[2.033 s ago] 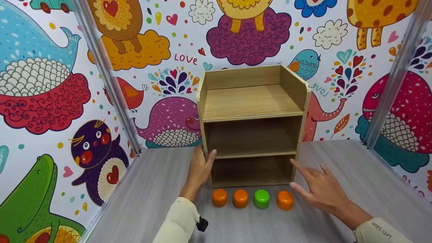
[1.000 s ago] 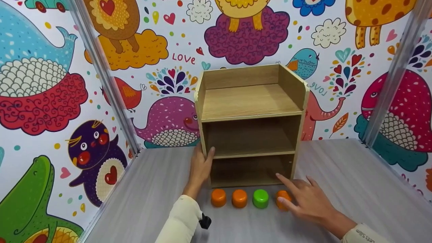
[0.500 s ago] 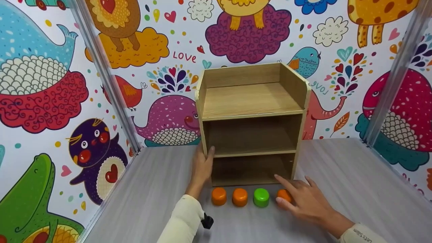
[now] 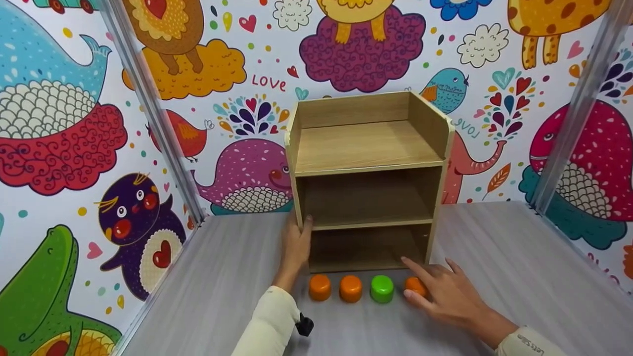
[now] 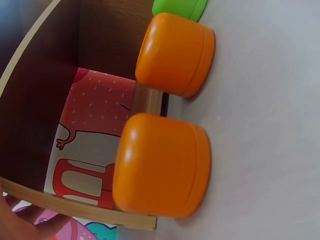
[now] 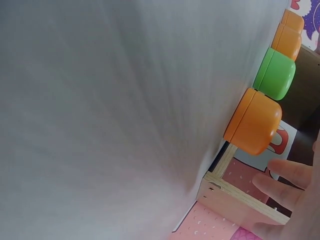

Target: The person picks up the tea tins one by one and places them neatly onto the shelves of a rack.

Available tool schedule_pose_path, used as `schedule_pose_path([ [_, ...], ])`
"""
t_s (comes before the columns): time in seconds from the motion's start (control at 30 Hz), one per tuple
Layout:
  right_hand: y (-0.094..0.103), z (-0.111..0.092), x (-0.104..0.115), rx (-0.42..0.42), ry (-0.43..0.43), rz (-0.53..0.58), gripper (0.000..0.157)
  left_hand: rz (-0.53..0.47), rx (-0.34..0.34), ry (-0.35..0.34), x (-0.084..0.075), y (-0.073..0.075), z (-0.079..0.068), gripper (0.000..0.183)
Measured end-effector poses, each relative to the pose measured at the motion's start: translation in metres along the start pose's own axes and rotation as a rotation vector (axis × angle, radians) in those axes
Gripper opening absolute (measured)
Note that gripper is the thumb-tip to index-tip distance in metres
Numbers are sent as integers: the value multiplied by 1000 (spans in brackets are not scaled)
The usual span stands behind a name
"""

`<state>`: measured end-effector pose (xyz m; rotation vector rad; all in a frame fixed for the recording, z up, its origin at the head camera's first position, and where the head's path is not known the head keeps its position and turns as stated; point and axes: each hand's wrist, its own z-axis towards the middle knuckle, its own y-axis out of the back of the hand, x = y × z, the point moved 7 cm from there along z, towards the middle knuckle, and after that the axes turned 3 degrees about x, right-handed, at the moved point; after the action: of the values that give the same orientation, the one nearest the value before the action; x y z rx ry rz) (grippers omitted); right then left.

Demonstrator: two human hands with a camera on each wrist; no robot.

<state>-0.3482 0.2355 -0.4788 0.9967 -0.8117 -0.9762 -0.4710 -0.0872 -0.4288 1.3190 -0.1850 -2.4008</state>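
Observation:
A small wooden shelf unit (image 4: 366, 168) stands upright against the back wall. My left hand (image 4: 295, 247) grips its left side panel, thumb on the front edge and fingers round the outer side. In front of its lowest compartment three squat orange plastic cylinders and a green cylinder (image 4: 382, 289) stand in a row. The first two orange cylinders are the left one (image 4: 320, 288) and the middle one (image 4: 350, 289). My right hand (image 4: 447, 291), fingers extended, hovers over the rightmost orange cylinder (image 6: 254, 122) and partly hides it; the right wrist view shows its fingers apart from that cylinder.
Grey wood-grain tabletop (image 4: 217, 306) lies beneath everything. Cartoon-printed walls (image 4: 257, 44) rise behind and at both sides, with metal corner posts (image 4: 153, 109) between them. A black piece (image 4: 304, 325) hangs at the left cuff.
My right hand has moved left, from beside the shelf's right edge to over the rightmost orange cylinder, and then stayed there. My left hand keeps its hold on the shelf.

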Motion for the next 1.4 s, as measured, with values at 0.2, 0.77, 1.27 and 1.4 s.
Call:
schedule_pose_path([
  [0.2,-1,-1,0,7,-2,6,66,-47,14,15,2,-1,-2,58],
  [0.77,-1,0,-2,6,1,-28,66,2,14,59,7,-3,-2,61],
  [1.27,-1,0,-2,14,8,-38,62,-23,-12,28,6,-1,-2,56],
  [1.4,-2,0,-2,14,6,-43,63,-32,-15,21,6,0,-2,56],
])
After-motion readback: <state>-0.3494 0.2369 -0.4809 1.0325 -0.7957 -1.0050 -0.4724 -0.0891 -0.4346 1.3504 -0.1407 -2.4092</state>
